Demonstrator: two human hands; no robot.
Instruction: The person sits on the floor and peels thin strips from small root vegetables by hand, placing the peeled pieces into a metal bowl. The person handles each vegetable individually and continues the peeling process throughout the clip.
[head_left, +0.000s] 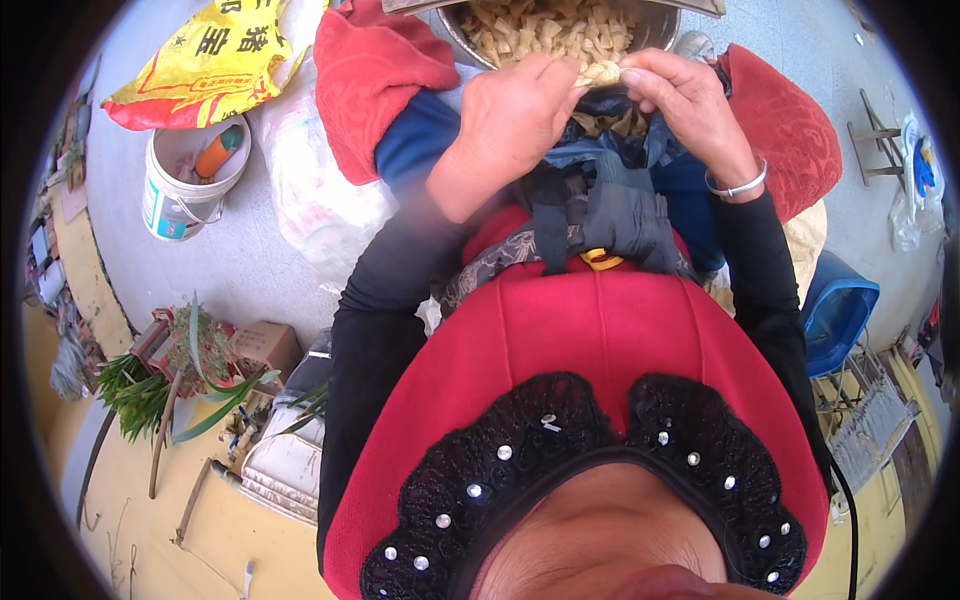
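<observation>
My left hand (517, 112) and my right hand (686, 101) meet over my lap. Between their fingertips they pinch a small pale-yellow knotted piece (601, 74) of what looks like dried plant strip, one hand at either side of it. Just beyond stands a metal basin (673, 36), filled with many similar pale folded pieces (551, 34). Below the hands, a dark plastic bag (577, 154) lies open on my lap, with loose brownish strips (615, 124) inside. My left fingertips are partly hidden behind the back of that hand.
Red cloths (382, 82) cover both knees. A wooden board (705, 6) crosses the basin's far side. To the left are a yellow printed sack (225, 60), a white bucket (184, 199) holding an orange-and-green object, and a white plastic bag (315, 187). A blue plastic tub (840, 315) stands right.
</observation>
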